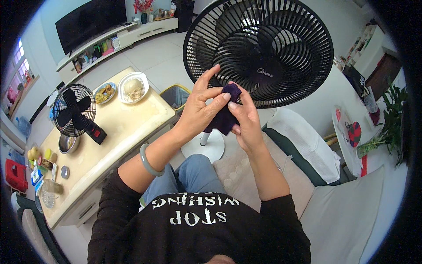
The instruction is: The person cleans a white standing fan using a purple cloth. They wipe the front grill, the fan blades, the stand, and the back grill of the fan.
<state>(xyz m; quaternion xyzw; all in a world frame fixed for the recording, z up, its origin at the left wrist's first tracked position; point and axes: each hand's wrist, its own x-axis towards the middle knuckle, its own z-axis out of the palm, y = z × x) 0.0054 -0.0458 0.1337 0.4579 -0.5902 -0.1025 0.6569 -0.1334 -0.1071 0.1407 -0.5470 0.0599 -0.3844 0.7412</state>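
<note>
A dark purple piece of fabric [231, 92], its exact kind not clear, is held up in front of me between both hands. My left hand [200, 107] pinches its upper part from the left with the thumb, while some of its fingers point upward. On the right, my right hand [246, 115] grips the same fabric between thumb and fingers, and the lower part hangs between the palms. Behind the hands stands a large black Midea fan [263, 66]. A grey-green bangle circles my left wrist.
To the left, a cream table [132, 122] bears a small black fan [74, 110], a plate of food [105, 93], a white bowl [133, 87], a metal bowl [69, 144] and jars. A lined waste bin [176, 96] stands beyond it. A sofa [343, 204] lies to the right.
</note>
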